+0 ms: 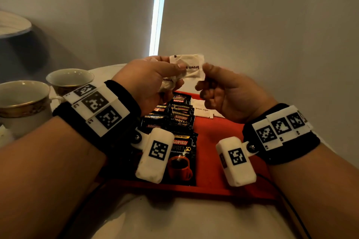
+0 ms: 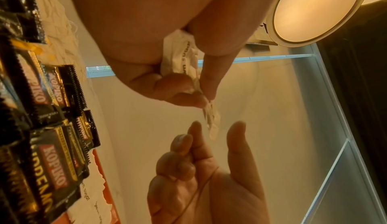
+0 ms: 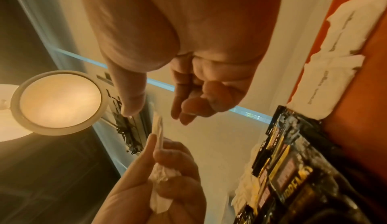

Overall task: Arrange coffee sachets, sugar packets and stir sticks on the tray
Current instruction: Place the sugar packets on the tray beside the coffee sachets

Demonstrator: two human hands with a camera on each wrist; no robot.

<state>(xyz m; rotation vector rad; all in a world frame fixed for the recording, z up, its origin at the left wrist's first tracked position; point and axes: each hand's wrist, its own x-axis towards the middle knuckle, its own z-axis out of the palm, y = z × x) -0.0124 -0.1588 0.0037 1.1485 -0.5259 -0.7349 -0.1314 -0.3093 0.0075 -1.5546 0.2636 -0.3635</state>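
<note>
White paper sugar packets (image 1: 189, 68) are pinched in the left hand (image 1: 147, 81), thumb on top, fingers curled around the crumpled bunch, held above the tray's far end. The right hand (image 1: 223, 91) is just beside the packets' edge, its thumb and forefinger apart and not gripping in the wrist views. Below, black coffee sachets (image 1: 180, 122) overlap in a row on the red tray (image 1: 217, 134), with more sugar packets (image 1: 202, 110) lying beside them. 2 cups (image 1: 25, 101) stand at the left.

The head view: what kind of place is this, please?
Probably a hotel room or a home coffee corner: a red plastic tray with black Kopiko instant coffee sachets, white brown-sugar packets, and two gold-rimmed white china cups on a white table.
</note>
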